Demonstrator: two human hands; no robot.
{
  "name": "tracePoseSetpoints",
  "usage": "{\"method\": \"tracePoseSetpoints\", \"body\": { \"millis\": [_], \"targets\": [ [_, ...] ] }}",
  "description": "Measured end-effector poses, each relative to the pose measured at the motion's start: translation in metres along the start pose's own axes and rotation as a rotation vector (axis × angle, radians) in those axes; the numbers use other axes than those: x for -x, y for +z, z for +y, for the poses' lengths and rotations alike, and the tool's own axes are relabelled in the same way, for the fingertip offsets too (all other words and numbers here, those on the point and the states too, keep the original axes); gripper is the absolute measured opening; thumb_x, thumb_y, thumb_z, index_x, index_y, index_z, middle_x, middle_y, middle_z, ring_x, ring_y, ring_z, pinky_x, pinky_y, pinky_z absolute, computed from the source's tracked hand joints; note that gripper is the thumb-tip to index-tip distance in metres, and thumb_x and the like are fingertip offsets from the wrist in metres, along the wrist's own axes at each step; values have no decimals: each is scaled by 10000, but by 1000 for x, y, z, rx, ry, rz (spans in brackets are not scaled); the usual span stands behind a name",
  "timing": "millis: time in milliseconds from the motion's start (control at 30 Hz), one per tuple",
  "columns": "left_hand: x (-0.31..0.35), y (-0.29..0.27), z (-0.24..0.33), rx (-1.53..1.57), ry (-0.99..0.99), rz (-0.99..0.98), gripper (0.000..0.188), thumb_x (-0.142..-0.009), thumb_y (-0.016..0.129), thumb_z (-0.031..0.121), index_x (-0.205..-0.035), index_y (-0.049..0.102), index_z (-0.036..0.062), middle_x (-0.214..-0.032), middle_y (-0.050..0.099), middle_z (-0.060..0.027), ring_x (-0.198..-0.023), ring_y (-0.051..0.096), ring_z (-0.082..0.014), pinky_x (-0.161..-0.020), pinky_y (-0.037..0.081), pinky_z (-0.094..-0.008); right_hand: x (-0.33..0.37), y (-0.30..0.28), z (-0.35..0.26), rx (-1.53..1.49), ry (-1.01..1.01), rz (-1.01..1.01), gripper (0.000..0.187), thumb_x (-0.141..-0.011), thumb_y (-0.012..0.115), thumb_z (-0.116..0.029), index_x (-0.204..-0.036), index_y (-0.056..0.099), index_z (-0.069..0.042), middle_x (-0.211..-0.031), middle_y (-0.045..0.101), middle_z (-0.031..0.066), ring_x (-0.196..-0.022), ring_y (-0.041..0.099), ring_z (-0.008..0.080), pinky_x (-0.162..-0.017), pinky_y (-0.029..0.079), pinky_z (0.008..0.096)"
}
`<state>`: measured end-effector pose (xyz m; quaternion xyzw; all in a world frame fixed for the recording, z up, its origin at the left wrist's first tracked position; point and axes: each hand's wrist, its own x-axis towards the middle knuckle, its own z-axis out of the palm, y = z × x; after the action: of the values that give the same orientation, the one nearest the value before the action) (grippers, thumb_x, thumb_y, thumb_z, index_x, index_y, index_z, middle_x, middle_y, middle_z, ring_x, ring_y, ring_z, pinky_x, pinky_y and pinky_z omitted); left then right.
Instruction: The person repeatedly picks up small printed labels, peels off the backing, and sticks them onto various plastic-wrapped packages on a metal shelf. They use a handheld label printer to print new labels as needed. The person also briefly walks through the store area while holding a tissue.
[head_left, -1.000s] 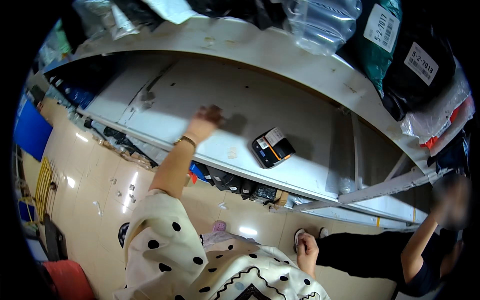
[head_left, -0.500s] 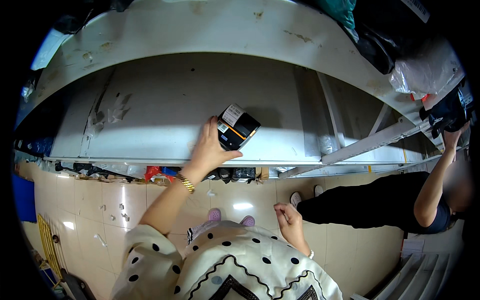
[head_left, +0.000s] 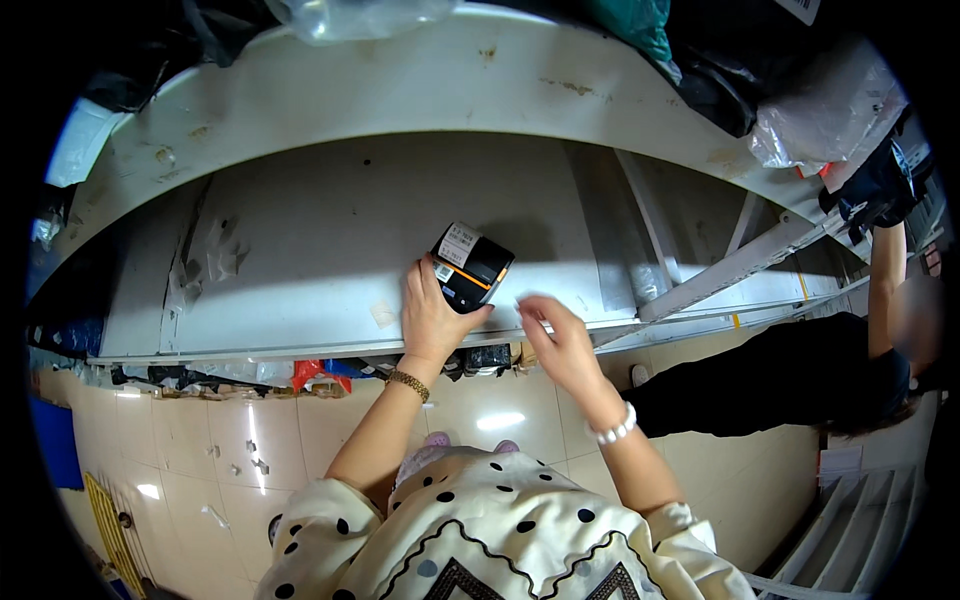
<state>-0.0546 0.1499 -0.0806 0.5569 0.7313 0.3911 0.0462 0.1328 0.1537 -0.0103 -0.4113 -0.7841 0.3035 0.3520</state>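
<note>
A black portable label printer (head_left: 470, 285) with an orange stripe rests on the grey metal shelf. A strip of white printed labels (head_left: 459, 243) lies over its upper left part. My left hand (head_left: 432, 312) is closed around the printer's left and near sides, with the thumb along its near edge. Just right of the printer, over the shelf's front edge, my right hand (head_left: 562, 340) hovers without touching it. Its thumb and index finger are bent and slightly apart, and I see nothing between them.
Torn clear tape (head_left: 222, 250) sticks to the shelf on the left. A white diagonal brace (head_left: 735, 268) crosses at the right. Another person (head_left: 760, 375) stands at the right, reaching up to black packages (head_left: 885, 185). Bagged parcels (head_left: 318, 372) sit below the shelf edge.
My right hand has risen from beside my body to the shelf edge near the printer. My left hand keeps its hold on the printer. The other person's arm has shifted.
</note>
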Motion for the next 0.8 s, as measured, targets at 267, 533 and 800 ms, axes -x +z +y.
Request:
{"method": "tracePoseSetpoints", "body": {
  "millis": [267,533,800],
  "targets": [
    [-4,-1,-2,90,34,-15,1056,-576,856,423,-1355,306,-32,-1274,417,-214,-1150,475,-380,-937,466,-420,-134,72,-2,645,-369,-77,299,-866,608,-291,-1115,658,-133,-1282,554,108,-1219,453,328,-999,373,463],
    [-1,-6,-5,90,23,-25,1029,-570,856,402,-1332,314,-27,-1258,418,-207,-1132,479,-381,-934,461,-428,-166,62,5,657,-147,-294,288,-844,616,-336,-804,681,-58,-935,662,108,-1016,562,325,-847,458,436],
    [-4,1,1,-5,38,22,992,-581,833,404,-1327,344,-30,-1210,445,-194,-1097,500,-357,-946,424,-434,-157,65,57,666,70,-207,275,-874,538,-283,-896,690,-54,-993,672,138,-971,599,340,-830,498,457]
  ]
}}
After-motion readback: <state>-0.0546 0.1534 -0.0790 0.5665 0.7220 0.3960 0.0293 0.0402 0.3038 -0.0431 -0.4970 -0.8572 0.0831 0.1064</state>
